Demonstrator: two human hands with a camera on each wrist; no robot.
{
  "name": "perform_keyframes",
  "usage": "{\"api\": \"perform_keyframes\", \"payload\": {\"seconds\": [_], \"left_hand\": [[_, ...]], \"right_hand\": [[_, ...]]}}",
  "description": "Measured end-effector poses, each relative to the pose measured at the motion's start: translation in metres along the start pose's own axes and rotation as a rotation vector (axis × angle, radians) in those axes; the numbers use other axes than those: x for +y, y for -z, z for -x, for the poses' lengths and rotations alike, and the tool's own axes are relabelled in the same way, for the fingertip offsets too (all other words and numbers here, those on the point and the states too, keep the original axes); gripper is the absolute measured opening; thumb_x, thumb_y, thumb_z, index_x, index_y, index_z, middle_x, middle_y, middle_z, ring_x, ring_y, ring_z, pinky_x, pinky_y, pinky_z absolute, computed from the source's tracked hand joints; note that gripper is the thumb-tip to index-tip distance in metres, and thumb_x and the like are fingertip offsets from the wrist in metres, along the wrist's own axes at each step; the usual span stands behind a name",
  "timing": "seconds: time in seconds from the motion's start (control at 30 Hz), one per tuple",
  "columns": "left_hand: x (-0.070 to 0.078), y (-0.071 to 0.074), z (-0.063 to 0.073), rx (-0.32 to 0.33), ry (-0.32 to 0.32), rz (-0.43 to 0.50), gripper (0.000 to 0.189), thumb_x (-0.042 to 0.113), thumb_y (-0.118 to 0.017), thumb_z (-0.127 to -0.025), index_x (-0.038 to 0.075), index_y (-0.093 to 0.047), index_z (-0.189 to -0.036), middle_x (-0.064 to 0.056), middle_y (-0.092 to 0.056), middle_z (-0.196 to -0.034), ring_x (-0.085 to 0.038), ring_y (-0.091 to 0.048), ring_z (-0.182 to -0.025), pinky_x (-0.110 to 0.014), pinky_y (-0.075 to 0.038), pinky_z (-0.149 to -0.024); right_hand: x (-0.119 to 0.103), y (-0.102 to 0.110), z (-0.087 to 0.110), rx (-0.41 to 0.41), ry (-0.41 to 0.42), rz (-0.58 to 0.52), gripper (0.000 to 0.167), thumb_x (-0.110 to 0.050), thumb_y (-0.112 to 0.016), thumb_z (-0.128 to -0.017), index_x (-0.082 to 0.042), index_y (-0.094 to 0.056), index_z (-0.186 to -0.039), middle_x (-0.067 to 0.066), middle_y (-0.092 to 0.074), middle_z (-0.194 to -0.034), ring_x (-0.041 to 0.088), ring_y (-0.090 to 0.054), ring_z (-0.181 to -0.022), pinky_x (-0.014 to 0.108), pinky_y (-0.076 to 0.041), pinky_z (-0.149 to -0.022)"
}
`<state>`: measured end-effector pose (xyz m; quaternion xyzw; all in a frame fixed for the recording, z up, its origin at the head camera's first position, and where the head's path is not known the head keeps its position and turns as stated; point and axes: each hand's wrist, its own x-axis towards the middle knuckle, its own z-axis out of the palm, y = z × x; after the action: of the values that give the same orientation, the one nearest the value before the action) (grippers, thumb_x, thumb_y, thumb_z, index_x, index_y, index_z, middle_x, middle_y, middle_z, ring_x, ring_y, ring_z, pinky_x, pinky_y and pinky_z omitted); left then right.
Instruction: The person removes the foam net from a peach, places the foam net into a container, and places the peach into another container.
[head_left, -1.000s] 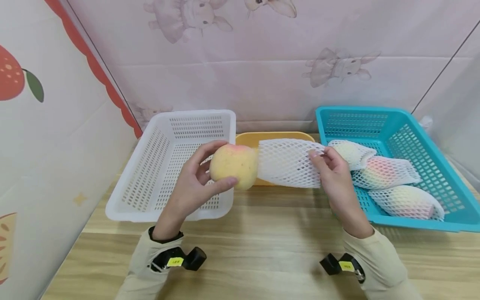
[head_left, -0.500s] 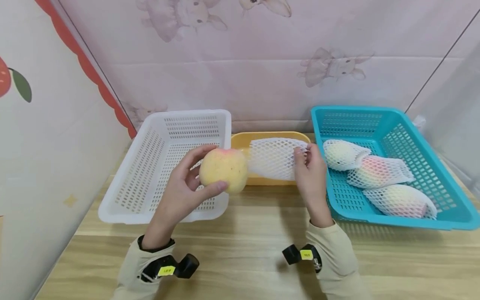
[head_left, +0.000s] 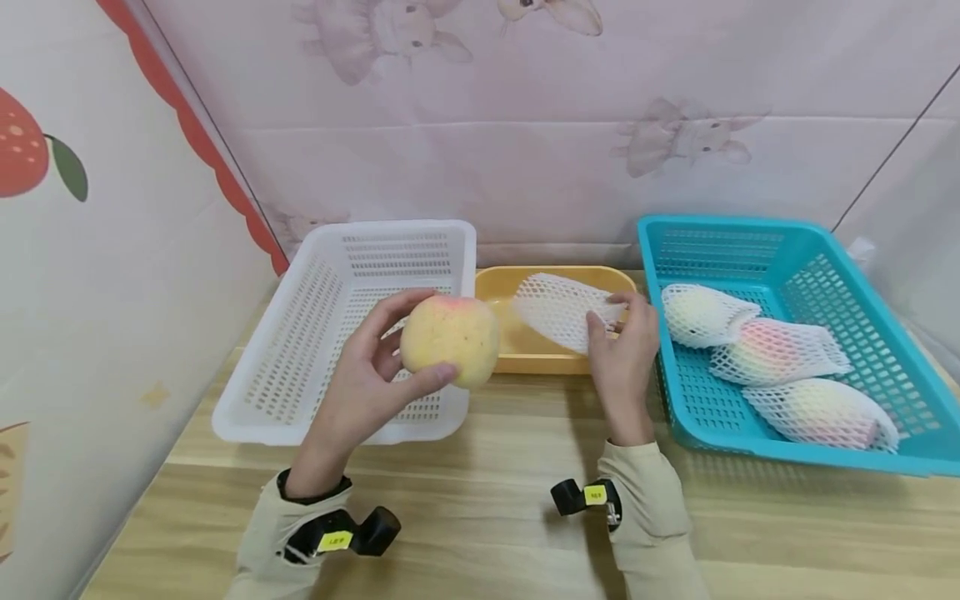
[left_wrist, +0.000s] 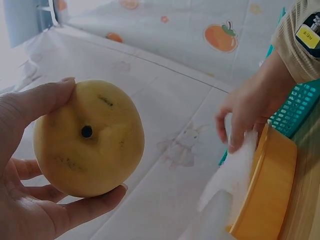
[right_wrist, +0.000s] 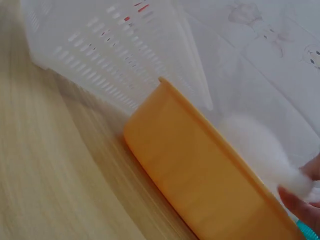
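My left hand holds a yellow peach with a pink blush, thumb in front and fingers behind, above the white basket's right side. The left wrist view shows the peach bare, with a small dark hole in its end. Over a shallow yellow bin, my right hand pinches one end of a white foam net sleeve. The sleeve slants down to the right and looks flat. Blurred in the right wrist view, the net lies just over the rim of the bin.
A white slotted basket stands at the left. On the right is a teal basket bearing several net-wrapped peaches. All stand on a wooden table against a rabbit-print backdrop.
The right hand has moved left with the net sleeve, from beside the teal basket to over the yellow bin. Peach and sleeve, end to end at first, are now apart. The left hand keeps the peach.
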<state>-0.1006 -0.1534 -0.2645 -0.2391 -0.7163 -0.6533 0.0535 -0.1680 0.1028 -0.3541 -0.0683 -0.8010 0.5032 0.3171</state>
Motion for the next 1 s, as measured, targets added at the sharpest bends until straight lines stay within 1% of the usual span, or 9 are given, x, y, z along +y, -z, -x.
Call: {"api": "perform_keyframes", "payload": {"seconds": [0.1,0.2,0.37,0.43,0.5,0.57,0.63,0.8,1.0], "left_hand": [[0.0,-0.0001,-0.0009,0.004,0.002,-0.002,0.071,-0.008,-0.075,-0.075,0.001,-0.043,-0.138,-0.008,-0.044,-0.138,-0.03,-0.053,-0.116,-0.032,-0.05,-0.092],[-0.0004,-0.0001,-0.0016,0.004,0.007,0.001,0.071,-0.007,-0.075,-0.075,0.001,-0.043,-0.138,-0.009,-0.044,-0.138,-0.03,-0.053,-0.116,-0.033,-0.051,-0.092],[-0.0015,-0.0001,-0.0016,0.005,0.014,0.003,0.071,-0.008,-0.075,-0.075,0.002,-0.043,-0.138,-0.01,-0.043,-0.138,-0.03,-0.053,-0.116,-0.033,-0.051,-0.092],[-0.0021,0.0,-0.0016,0.005,0.017,-0.005,0.071,-0.007,-0.075,-0.075,0.002,-0.043,-0.138,-0.008,-0.044,-0.138,-0.03,-0.053,-0.117,-0.033,-0.051,-0.092],[-0.0027,0.0,-0.0016,0.004,0.019,-0.015,0.071,-0.007,-0.076,-0.075,0.002,-0.043,-0.138,-0.007,-0.044,-0.138,-0.03,-0.053,-0.117,-0.033,-0.05,-0.092],[-0.0031,0.0002,-0.0012,0.004,0.022,-0.022,0.071,-0.007,-0.076,-0.075,0.002,-0.043,-0.138,-0.007,-0.044,-0.138,-0.029,-0.053,-0.117,-0.033,-0.05,-0.092],[-0.0033,0.0004,-0.0008,0.006,0.024,-0.026,0.071,-0.006,-0.076,-0.075,0.002,-0.043,-0.138,-0.006,-0.044,-0.138,-0.028,-0.053,-0.117,-0.033,-0.05,-0.092],[-0.003,0.0011,-0.001,0.003,0.016,-0.02,0.07,-0.006,-0.076,-0.075,0.002,-0.044,-0.138,-0.006,-0.044,-0.138,-0.028,-0.053,-0.117,-0.033,-0.051,-0.092],[-0.0032,0.0039,0.0001,-0.002,0.024,-0.05,0.07,-0.005,-0.076,-0.075,0.002,-0.044,-0.137,-0.005,-0.045,-0.138,-0.027,-0.053,-0.117,-0.033,-0.051,-0.092]], "right_hand": [[0.0026,0.0006,0.0,-0.037,0.058,0.061,0.013,0.001,-0.065,-0.087,0.007,-0.065,-0.098,0.028,-0.048,-0.124,0.039,-0.053,-0.106,0.05,-0.049,-0.087],[0.005,0.0017,-0.0016,-0.074,0.093,0.114,0.012,0.006,-0.061,-0.086,0.009,-0.069,-0.094,0.03,-0.052,-0.123,0.043,-0.05,-0.114,0.054,-0.043,-0.097],[0.0081,0.0035,-0.0039,-0.164,0.135,0.198,0.021,0.011,-0.051,-0.086,0.011,-0.069,-0.096,0.03,-0.06,-0.111,0.045,-0.056,-0.106,0.055,-0.045,-0.093],[0.007,0.0042,-0.0042,-0.203,0.134,0.227,0.023,0.012,-0.049,-0.086,0.012,-0.069,-0.098,0.031,-0.058,-0.116,0.045,-0.055,-0.11,0.055,-0.043,-0.096],[0.0059,0.0044,-0.0044,-0.227,0.134,0.247,0.024,0.012,-0.047,-0.087,0.012,-0.068,-0.1,0.033,-0.053,-0.126,0.046,-0.048,-0.119,0.056,-0.036,-0.104],[0.0046,0.0049,-0.004,-0.234,0.139,0.265,0.025,0.012,-0.047,-0.087,0.012,-0.067,-0.102,0.035,-0.043,-0.136,0.048,-0.038,-0.129,0.056,-0.028,-0.109],[0.0033,0.0051,-0.004,-0.221,0.155,0.276,0.025,0.012,-0.047,-0.088,0.012,-0.067,-0.102,0.036,-0.038,-0.14,0.048,-0.033,-0.133,0.056,-0.024,-0.112],[0.0004,0.007,-0.0049,-0.186,0.191,0.283,0.021,0.009,-0.048,-0.088,0.011,-0.067,-0.098,0.033,-0.045,-0.135,0.045,-0.039,-0.129,0.053,-0.028,-0.11],[-0.0017,0.0076,-0.0032,-0.219,0.204,0.28,0.017,0.004,-0.054,-0.089,0.009,-0.067,-0.099,0.03,-0.057,-0.12,0.042,-0.051,-0.114,0.053,-0.039,-0.1]]}}
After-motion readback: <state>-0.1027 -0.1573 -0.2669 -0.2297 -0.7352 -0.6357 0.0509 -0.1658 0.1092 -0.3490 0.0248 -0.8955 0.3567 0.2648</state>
